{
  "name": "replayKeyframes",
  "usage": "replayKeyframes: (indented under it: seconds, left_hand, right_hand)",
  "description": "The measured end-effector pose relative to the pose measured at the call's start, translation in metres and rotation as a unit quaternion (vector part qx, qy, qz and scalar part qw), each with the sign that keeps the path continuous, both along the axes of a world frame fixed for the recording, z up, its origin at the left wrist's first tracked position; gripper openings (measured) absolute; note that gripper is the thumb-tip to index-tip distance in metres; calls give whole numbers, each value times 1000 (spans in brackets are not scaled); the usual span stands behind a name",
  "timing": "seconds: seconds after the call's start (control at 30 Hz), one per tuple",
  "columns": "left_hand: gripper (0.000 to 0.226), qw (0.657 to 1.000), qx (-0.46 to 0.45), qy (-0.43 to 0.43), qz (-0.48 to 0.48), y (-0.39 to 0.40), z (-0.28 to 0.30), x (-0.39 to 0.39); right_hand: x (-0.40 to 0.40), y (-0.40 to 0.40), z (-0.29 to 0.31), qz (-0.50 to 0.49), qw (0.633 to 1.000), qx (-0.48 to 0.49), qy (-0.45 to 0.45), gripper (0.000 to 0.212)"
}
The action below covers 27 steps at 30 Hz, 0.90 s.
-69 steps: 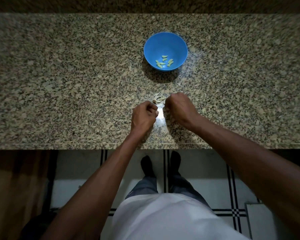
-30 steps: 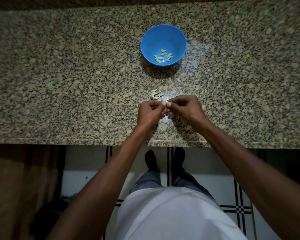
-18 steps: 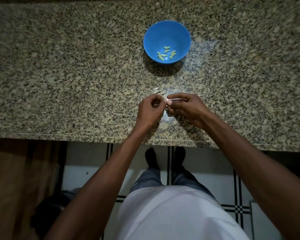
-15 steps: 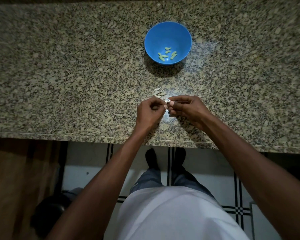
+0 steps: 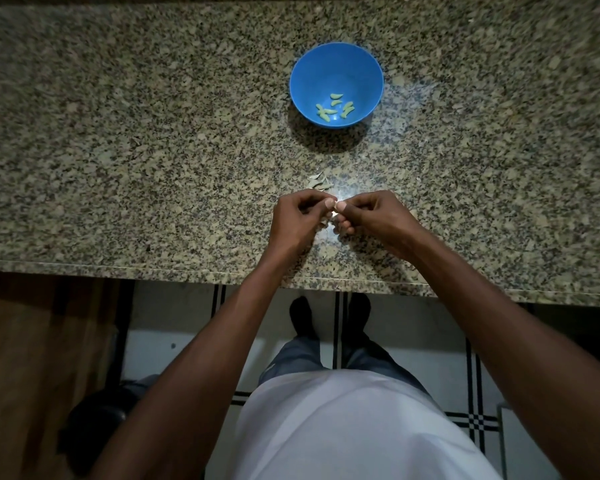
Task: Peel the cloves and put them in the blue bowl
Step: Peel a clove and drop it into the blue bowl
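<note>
Both hands, left (image 5: 297,221) and right (image 5: 371,216), pinch one clove (image 5: 335,213) above our desk (image 5: 118,150); peels (image 5: 318,181) lie nearby, peeled cloves (image 5: 335,107) in the bowl (image 5: 361,74).

Speckled granite counter (image 5: 118,133), tiled floor (image 5: 174,323) with black lines below

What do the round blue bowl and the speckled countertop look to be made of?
Round blue bowl: probably plastic, going by its uniform saturated colour, thin rim and dull, smooth inside. Speckled countertop: looks like polished granite, with beige, grey and black grains and a glossy glare patch near the hands; a granite-look laminate cannot be ruled out.
</note>
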<state>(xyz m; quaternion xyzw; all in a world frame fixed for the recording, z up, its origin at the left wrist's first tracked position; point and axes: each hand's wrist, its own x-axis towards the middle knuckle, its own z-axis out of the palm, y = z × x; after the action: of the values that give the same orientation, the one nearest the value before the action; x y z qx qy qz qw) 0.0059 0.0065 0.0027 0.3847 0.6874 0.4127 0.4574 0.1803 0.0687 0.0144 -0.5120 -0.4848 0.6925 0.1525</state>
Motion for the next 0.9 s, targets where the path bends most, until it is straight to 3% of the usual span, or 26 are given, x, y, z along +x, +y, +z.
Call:
replayKeyframes:
  seconds: [0.17, 0.23, 0.37, 0.43, 0.53, 0.6, 0.7, 0.8, 0.9]
  left_hand:
    - [18, 997, -7, 48, -61, 3, 3, -5]
    - [20, 989, -6, 115, -91, 6, 4, -4]
    - [20, 975, 5, 184, -126, 9, 4, -3]
    - [19, 981, -12, 156, -114, 7, 3, -5]
    - [17, 995, -68, -50, -57, 5, 4, -8]
    - [14, 980, -105, -170, -17, 4, 7, -10]
    - [14, 948, -139, -281, 43, 5, 11, -7]
    - [15, 936, -134, -313, 87, 6, 8, -1]
    - [19, 950, -121, -276, 80, 5, 3, 3]
  right_hand:
    - [2, 4, -1, 69, 988, 88, -109, 23]
    - [0, 3, 0, 108, 961, 177, -183, 26]
    - [-7, 1, 7, 151, 916, 288, -235, 24]
    - [-8, 1, 7, 163, 901, 314, -251, 19]
    - [-11, 3, 10, 173, 891, 339, -246, 15]
    - [-12, 7, 13, 168, 906, 310, -236, 17]
    - [-9, 13, 11, 123, 963, 163, -178, 22]
    - [-8, 10, 7, 15, 998, 11, -57, 20]
    - [-7, 9, 4, -32, 999, -35, -9, 20]
